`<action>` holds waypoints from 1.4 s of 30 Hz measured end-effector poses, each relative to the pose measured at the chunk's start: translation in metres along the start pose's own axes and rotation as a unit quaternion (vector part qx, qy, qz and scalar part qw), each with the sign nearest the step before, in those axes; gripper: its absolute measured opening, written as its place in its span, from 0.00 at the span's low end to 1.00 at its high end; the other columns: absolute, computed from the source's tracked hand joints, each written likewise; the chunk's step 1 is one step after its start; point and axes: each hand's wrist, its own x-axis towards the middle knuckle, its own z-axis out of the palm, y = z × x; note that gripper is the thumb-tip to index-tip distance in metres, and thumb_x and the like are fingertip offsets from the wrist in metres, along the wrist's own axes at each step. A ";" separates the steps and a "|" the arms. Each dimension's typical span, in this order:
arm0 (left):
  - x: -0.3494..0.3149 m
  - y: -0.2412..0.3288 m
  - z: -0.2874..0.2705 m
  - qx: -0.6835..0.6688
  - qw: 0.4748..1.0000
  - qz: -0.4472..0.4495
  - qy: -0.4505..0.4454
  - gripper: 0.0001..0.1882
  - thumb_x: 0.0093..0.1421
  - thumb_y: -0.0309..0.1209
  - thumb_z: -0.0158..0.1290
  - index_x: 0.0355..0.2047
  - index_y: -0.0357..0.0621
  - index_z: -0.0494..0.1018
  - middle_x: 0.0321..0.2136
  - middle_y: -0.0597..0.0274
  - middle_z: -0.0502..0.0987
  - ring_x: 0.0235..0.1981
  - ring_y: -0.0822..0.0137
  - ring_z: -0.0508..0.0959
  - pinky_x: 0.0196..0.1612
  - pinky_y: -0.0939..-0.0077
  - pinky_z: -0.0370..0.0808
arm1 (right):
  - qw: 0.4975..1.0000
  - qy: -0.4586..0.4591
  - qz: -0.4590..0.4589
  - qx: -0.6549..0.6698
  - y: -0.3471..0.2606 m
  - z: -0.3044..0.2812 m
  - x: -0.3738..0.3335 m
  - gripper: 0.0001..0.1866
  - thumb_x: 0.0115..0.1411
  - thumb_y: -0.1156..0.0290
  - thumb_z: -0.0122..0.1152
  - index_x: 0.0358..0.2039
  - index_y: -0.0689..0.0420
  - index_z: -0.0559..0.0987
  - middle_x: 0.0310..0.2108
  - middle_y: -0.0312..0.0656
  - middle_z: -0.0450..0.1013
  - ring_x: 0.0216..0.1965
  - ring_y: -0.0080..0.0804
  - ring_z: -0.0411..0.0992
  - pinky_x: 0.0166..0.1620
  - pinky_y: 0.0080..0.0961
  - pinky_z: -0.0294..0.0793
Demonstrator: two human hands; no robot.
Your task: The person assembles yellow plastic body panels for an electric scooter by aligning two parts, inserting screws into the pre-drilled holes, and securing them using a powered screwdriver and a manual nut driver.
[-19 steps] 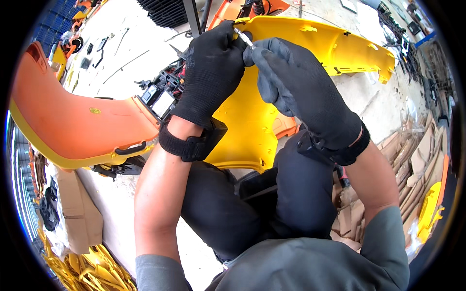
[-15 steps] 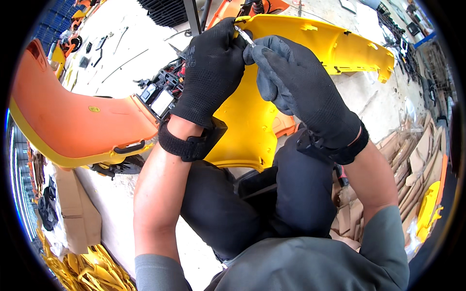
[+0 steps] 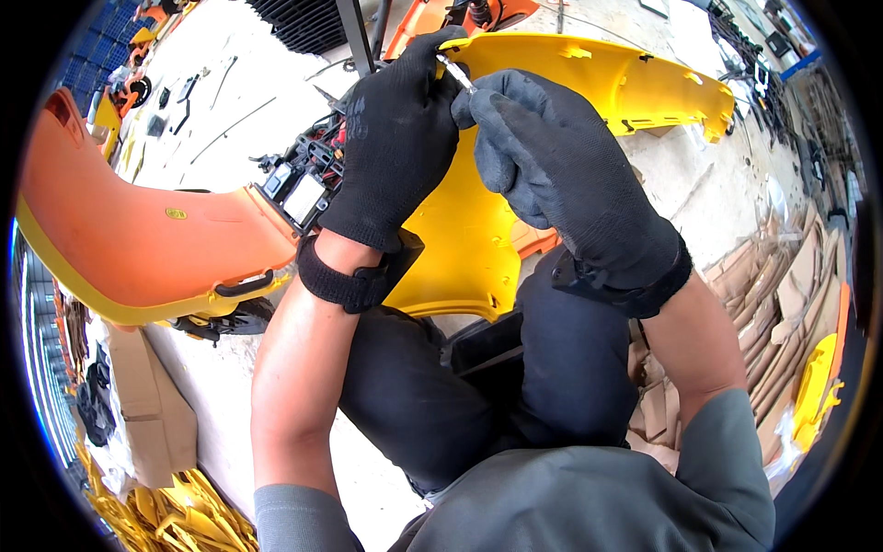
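A curved yellow plastic panel [image 3: 478, 239] stands in front of my knees, its narrow arm stretching to the far right. My left hand [image 3: 400, 138], in a black glove, is closed on the panel's upper left corner. My gloved right hand [image 3: 561, 156] pinches a thin silvery metal tool [image 3: 457, 74], whose upper end points at that corner beside my left fingers. Most of the tool is hidden in the right fingers, so its exact kind does not show.
To the left stands an orange and yellow scooter-like body [image 3: 166, 230] with exposed wiring [image 3: 303, 184] beside it. Flattened cardboard [image 3: 773, 294] is piled at the right. Yellow scraps [image 3: 175, 515] and a cardboard box [image 3: 152, 405] lie at lower left. A black crate [image 3: 299, 23] stands at the back.
Both hands keep their grips. The panel's far right end has shifted slightly left and down, and the tool has moved slightly left with my right hand.
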 end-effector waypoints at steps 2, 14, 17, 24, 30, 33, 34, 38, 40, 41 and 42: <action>0.000 0.001 0.001 0.001 1.000 0.025 0.010 0.18 0.56 0.25 0.57 0.48 0.41 0.71 0.25 0.52 0.78 0.25 0.60 0.80 0.29 0.70 0.75 | 1.000 0.009 -0.007 0.015 0.002 0.002 -0.001 0.11 0.61 0.72 0.54 0.42 0.62 0.75 0.31 0.42 0.71 0.28 0.25 0.70 0.34 0.18 0.72; 0.000 0.003 0.000 -0.008 0.999 0.029 0.022 0.22 0.55 0.24 0.56 0.51 0.43 0.69 0.24 0.51 0.78 0.25 0.57 0.80 0.29 0.67 0.75 | 0.978 0.120 -0.168 -0.024 0.022 0.018 -0.003 0.11 0.63 0.69 0.54 0.41 0.64 0.75 0.34 0.42 0.74 0.34 0.26 0.73 0.41 0.19 0.75; 0.000 0.007 -0.006 -0.011 1.000 0.014 0.015 0.21 0.55 0.23 0.55 0.51 0.43 0.70 0.24 0.51 0.77 0.24 0.56 0.79 0.29 0.67 0.74 | 0.964 0.151 -0.215 -0.052 0.024 0.024 -0.002 0.13 0.64 0.67 0.53 0.41 0.64 0.75 0.33 0.42 0.74 0.34 0.26 0.73 0.40 0.19 0.75; 0.000 0.005 -0.006 -0.039 0.999 0.001 0.017 0.22 0.55 0.23 0.55 0.52 0.45 0.69 0.24 0.50 0.77 0.25 0.55 0.79 0.29 0.68 0.74 | 0.977 0.141 -0.163 -0.003 0.018 0.025 0.000 0.13 0.64 0.67 0.53 0.41 0.64 0.75 0.32 0.42 0.73 0.33 0.26 0.72 0.40 0.19 0.74; -0.003 0.001 -0.005 -0.048 0.998 0.029 0.032 0.23 0.55 0.23 0.56 0.53 0.45 0.68 0.26 0.50 0.78 0.26 0.56 0.80 0.30 0.69 0.74 | 0.995 0.014 -0.091 0.023 0.003 0.007 0.000 0.11 0.65 0.70 0.52 0.42 0.64 0.74 0.31 0.40 0.72 0.32 0.24 0.71 0.39 0.19 0.73; -0.003 0.005 -0.003 -0.025 0.999 0.026 0.018 0.26 0.57 0.20 0.55 0.57 0.49 0.67 0.38 0.57 0.79 0.30 0.69 0.77 0.37 0.78 0.74 | 0.978 0.016 0.033 0.207 0.004 0.008 -0.002 0.10 0.64 0.72 0.52 0.42 0.64 0.74 0.31 0.39 0.72 0.31 0.22 0.70 0.38 0.19 0.73; -0.003 0.005 -0.004 -0.045 0.999 0.006 0.002 0.27 0.57 0.21 0.56 0.57 0.50 0.67 0.39 0.57 0.79 0.31 0.69 0.77 0.37 0.78 0.74 | 0.972 0.027 0.039 0.230 0.006 0.009 -0.002 0.09 0.64 0.73 0.52 0.42 0.64 0.74 0.31 0.38 0.71 0.31 0.21 0.70 0.37 0.19 0.73; -0.001 -0.001 0.001 -0.053 0.997 0.047 0.022 0.25 0.56 0.21 0.55 0.55 0.46 0.67 0.25 0.50 0.78 0.26 0.57 0.80 0.30 0.69 0.75 | 0.985 0.075 -0.149 -0.035 0.021 0.011 0.002 0.10 0.61 0.75 0.55 0.42 0.65 0.74 0.31 0.41 0.73 0.31 0.25 0.72 0.38 0.18 0.74; 0.000 -0.003 0.003 -0.051 0.997 0.051 0.018 0.25 0.56 0.21 0.54 0.55 0.47 0.67 0.25 0.51 0.77 0.25 0.57 0.80 0.29 0.68 0.74 | 0.972 0.086 -0.192 -0.102 0.023 0.010 0.001 0.10 0.60 0.75 0.56 0.42 0.66 0.74 0.32 0.42 0.73 0.32 0.25 0.73 0.38 0.18 0.75; 0.000 -0.003 0.005 -0.050 0.997 0.056 0.016 0.25 0.56 0.21 0.54 0.55 0.47 0.66 0.24 0.52 0.77 0.25 0.58 0.80 0.29 0.68 0.74 | 0.974 0.073 -0.186 -0.111 0.020 0.007 0.000 0.11 0.60 0.76 0.56 0.42 0.66 0.74 0.32 0.42 0.73 0.31 0.26 0.73 0.38 0.18 0.75; 0.001 -0.003 0.006 -0.052 0.997 0.056 0.014 0.25 0.56 0.21 0.54 0.55 0.47 0.66 0.24 0.52 0.77 0.25 0.58 0.80 0.29 0.68 0.74 | 0.974 0.060 -0.181 -0.119 0.017 0.005 -0.001 0.11 0.59 0.76 0.57 0.42 0.66 0.74 0.32 0.43 0.73 0.31 0.27 0.74 0.38 0.19 0.75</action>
